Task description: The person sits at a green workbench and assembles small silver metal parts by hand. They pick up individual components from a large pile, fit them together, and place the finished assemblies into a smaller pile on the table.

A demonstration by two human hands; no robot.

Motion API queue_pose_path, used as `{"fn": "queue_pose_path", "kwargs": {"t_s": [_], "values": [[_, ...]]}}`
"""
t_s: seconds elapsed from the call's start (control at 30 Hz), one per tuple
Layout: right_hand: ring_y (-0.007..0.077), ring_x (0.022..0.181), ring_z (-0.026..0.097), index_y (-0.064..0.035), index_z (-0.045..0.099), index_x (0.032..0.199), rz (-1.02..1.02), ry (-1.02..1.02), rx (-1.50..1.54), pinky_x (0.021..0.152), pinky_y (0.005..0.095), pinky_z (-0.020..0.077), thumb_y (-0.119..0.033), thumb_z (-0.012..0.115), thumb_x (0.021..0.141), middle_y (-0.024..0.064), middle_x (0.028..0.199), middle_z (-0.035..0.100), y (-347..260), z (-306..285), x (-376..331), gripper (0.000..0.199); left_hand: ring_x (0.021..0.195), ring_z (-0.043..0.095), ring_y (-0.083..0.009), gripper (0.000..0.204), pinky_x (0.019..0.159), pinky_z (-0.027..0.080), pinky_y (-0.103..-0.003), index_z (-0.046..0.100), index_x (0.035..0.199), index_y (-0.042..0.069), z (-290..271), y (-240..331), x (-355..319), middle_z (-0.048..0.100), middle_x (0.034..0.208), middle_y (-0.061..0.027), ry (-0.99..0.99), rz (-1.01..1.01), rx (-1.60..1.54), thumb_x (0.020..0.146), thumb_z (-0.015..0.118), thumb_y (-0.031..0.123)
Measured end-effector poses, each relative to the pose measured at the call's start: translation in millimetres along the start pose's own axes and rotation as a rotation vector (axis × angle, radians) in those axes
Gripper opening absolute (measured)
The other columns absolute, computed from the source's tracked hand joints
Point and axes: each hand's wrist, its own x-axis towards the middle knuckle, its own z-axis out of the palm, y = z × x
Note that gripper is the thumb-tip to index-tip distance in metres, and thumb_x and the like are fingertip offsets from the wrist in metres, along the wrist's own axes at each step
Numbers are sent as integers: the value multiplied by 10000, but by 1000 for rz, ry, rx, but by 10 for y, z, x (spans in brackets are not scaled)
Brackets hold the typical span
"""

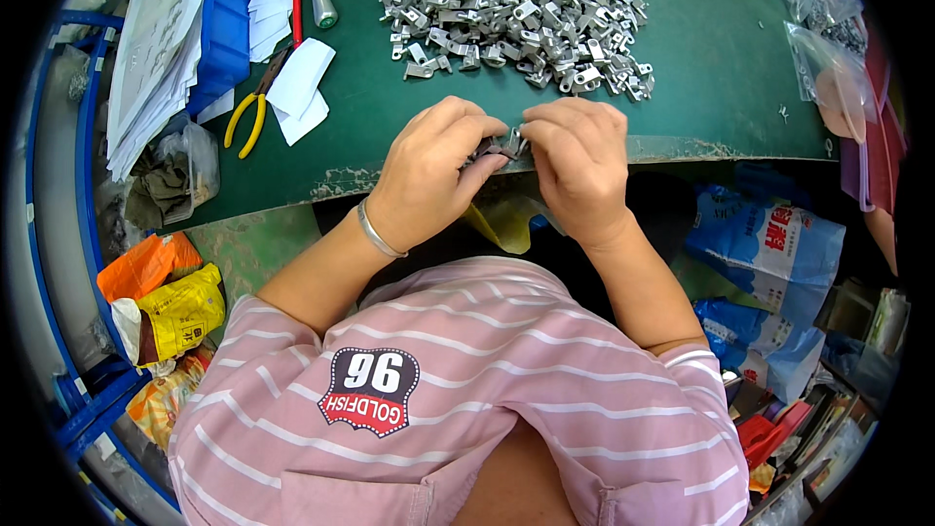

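My left hand is closed at the table's front edge, with dark-looking small metal pieces between thumb and fingers. Facing it, my right hand pinches a small silvery metal bracket at its fingertips. The two hands almost meet over the edge, and their fingers hide much of these parts. Beyond them lies a large heap of small silver metal brackets, each apparently with a hole in a flat tab.
The green table has a worn front edge. Yellow-handled pliers, white paper slips and a blue bin lie to the left. Clear plastic bags are at the right; blue and white sacks stand below. A yellow-green thing hangs under my hands.
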Motion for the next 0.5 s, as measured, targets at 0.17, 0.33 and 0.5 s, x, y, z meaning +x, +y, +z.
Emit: {"fn": "queue_pose_path", "kwargs": {"t_s": [0.17, 0.33, 0.5], "values": [[271, 884, 666, -39, 666, 931, 124, 27, 172, 805, 382, 497, 62, 683, 761, 85, 987, 714, -58, -104, -33, 199, 727, 619, -205, 280, 654, 521, -298, 680, 1008, 15, -27, 50, -22, 639, 917, -98, 112, 47, 19, 752, 789, -21], [274, 895, 649, -57, 664, 963, 312, -77, -1, 791, 357, 471, 48, 720, 778, 87, 959, 702, -11, -329, -57, 220, 731, 682, -267, 233, 648, 553, -365, 680, 1011, 34, 39, 99, -408, 676, 835, -118, -262, 278, -41, 797, 772, 46], [279, 924, 625, -93, 663, 947, 358, -81, 137, 861, 380, 441, -24, 768, 767, 55, 957, 690, 0, -216, -196, 220, 1107, 635, -309, 497, 984, 469, -455, 567, 1313, 20, 469, -213, -607, 689, 1102, -123, -915, -157, 402, 858, 721, 144]]}}
